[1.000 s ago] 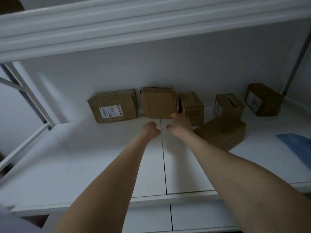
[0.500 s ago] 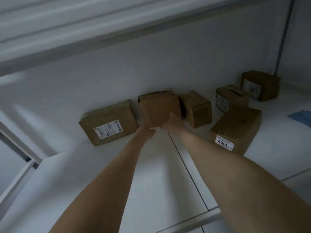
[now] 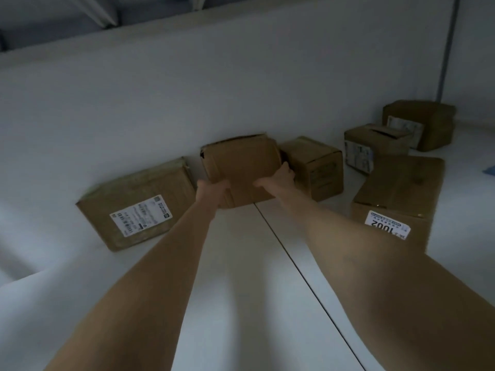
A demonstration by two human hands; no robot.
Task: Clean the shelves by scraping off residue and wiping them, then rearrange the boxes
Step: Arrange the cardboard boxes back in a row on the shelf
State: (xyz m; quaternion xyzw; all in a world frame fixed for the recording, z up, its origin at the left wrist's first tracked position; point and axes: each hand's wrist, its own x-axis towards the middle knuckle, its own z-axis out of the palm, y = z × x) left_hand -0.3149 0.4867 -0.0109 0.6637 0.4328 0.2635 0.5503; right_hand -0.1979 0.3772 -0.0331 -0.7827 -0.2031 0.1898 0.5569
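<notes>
Shelf: the white shelf is stretching out under both arms, and a thin dark line is running across it where two boards are meeting.
Left hand: the left hand is curling round the bottom left corner of the middle box and holding on to it.
Right hand: the right hand is gripping the right side of the same box, with its fingers going into the gap next to the neighbour box.
Why two hands: I think one hand on each side is keeping the box steady for moving.
Middle box: the middle box is sitting at the back of the shelf, close to the wall. I cannot tell if it is coming up off the shelf.
Big box: the big box with a white sticker is sitting just beside it on the left.
Neighbour box: the neighbour box is sitting just beside it on the right.
Flat box: the flat box with a "1002" sticker is lying near the front right.
Far boxes: the small box and the corner box are sitting farther back.
Blue cloth: a bit of blue cloth is peeking in at the right edge.
Job: the boxes are lying every which way, so the tidying looks like it is only starting.
</notes>
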